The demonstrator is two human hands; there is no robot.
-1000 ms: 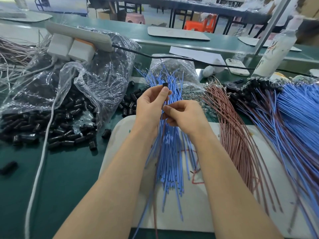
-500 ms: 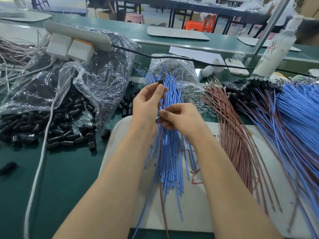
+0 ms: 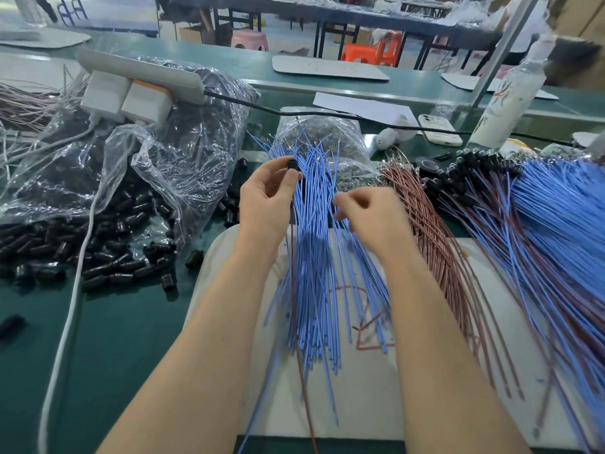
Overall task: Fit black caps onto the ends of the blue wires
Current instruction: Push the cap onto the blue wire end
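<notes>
Left hand: raised above the far end of the bundle, thumb and fingertips pinching one black cap. A single dark red wire runs from below this hand toward the near edge.

Right hand: fingers curled inward above the bundle and blurred by motion. It cannot be determined whether they hold a wire. The two hands are apart, and wires show in the gap between them.

Blue wires: a loose fan lying lengthwise on the white board, with the far ends past the board's far edge and the near ends short of its near edge.

Right of the bundle: the brown wires lie just beside the right hand. Beyond them lies a large heap of capped blue wires.

Left of the board: the loose caps spill from a clear plastic bag, and the nearest ones touch the board's left edge. A white cable crosses the green table, which shows bare surface nearer the viewer.

Far side: a power strip rests on top of the bag, and a small bag of metal parts sits just behind the wire tips.
</notes>
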